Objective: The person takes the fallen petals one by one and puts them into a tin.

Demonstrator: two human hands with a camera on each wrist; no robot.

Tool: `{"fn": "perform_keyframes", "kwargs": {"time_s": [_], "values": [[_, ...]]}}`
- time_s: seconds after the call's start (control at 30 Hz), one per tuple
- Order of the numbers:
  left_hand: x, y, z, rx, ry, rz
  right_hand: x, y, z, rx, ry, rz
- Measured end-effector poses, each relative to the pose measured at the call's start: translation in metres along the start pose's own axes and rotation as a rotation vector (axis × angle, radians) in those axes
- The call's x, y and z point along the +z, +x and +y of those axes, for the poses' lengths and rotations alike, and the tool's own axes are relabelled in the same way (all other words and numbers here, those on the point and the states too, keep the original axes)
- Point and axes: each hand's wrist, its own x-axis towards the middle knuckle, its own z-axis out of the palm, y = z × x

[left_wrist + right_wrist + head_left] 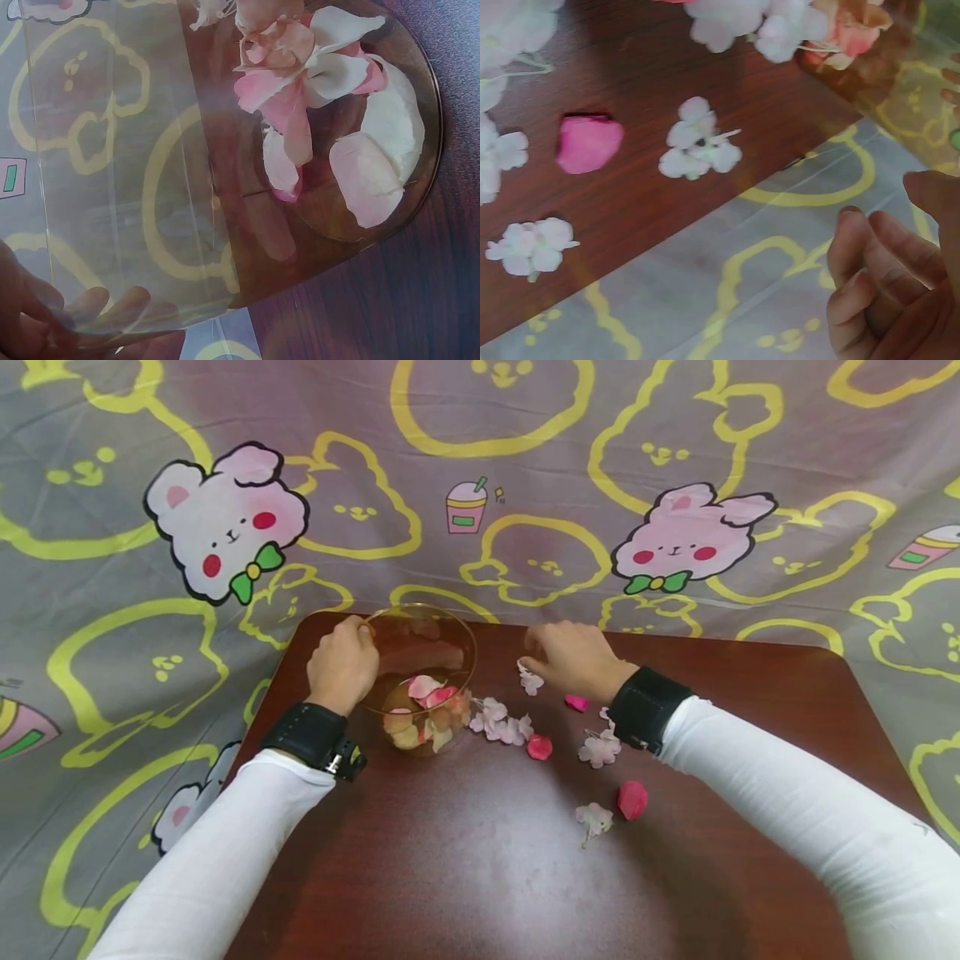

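A clear amber bowl [408, 647] stands at the back left of the table, tilted or upright I cannot tell. My left hand [343, 664] grips its rim, and fingertips [90, 304] show there in the left wrist view. Pink, white and peach petals [281, 101] lie in the bowl. To its right my right hand [573, 656] hovers near a small pale blossom [531, 682]. The right wrist view shows that hand's fingers [859, 300] loosely bent, thumb apart, nothing between them. A magenta petal [589, 142] lies near that blossom.
Pale blossoms [495, 722] and a red petal [538, 747] lie right of the bowl. Nearer are another blossom [594, 820], a larger red petal [632, 799] and a white flower cluster [599, 748]. A patterned cloth [540, 460] hangs behind the brown table [480, 885].
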Motion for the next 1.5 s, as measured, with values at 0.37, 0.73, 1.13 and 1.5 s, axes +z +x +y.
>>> {"fn": "perform_keyframes", "kwargs": {"time_s": [0.37, 0.73, 1.13, 1.5], "values": [[0.0, -0.001, 0.002, 0.005, 0.003, 0.0, 0.016, -0.007, 0.027, 0.037, -0.001, -0.062], [0.001, 0.0, -0.002, 0.001, 0.006, 0.001, 0.028, -0.012, 0.033, 0.063, 0.0, -0.084], [0.0, 0.0, 0.001, 0.007, 0.006, 0.004, 0.058, -0.02, 0.067, 0.13, -0.036, -0.13], [-0.001, -0.002, 0.002, 0.0, 0.008, 0.001, 0.07, -0.022, 0.075, 0.146, -0.123, -0.143]]}}
